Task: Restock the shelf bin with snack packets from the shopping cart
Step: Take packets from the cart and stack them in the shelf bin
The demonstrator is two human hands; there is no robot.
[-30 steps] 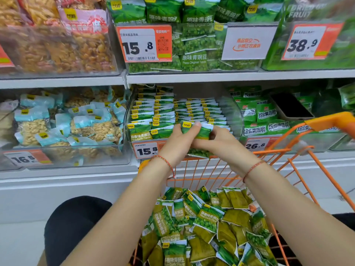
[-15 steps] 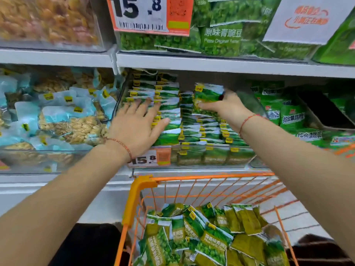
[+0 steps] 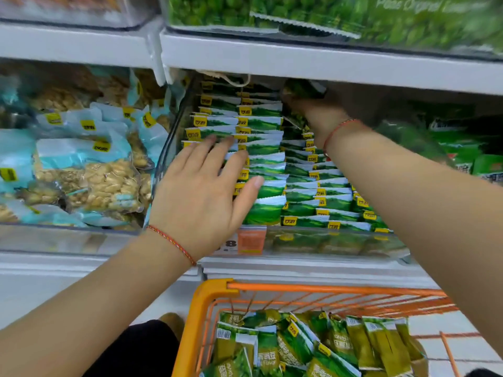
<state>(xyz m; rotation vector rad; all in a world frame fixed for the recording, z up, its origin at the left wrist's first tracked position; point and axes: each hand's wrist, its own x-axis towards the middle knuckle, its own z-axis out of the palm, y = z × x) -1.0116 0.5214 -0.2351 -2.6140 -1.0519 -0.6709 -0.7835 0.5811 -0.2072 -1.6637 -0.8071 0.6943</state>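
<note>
My left hand [image 3: 201, 183] lay flat, fingers straight and spread, pressing on the front rows of green snack packets [image 3: 261, 164] standing in the clear shelf bin [image 3: 326, 243]. My right hand [image 3: 315, 115] reached deep to the bin's back under the upper shelf [image 3: 299, 58], its grip curled round a packet [image 3: 302, 88], blurred in shadow. More packets lay heaped in the orange shopping cart [image 3: 217, 292] below.

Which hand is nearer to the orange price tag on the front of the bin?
Left. The left hand lies flat on the packet rows just above the orange price tag. The right hand reaches the bin's back, holding a packet.
</note>
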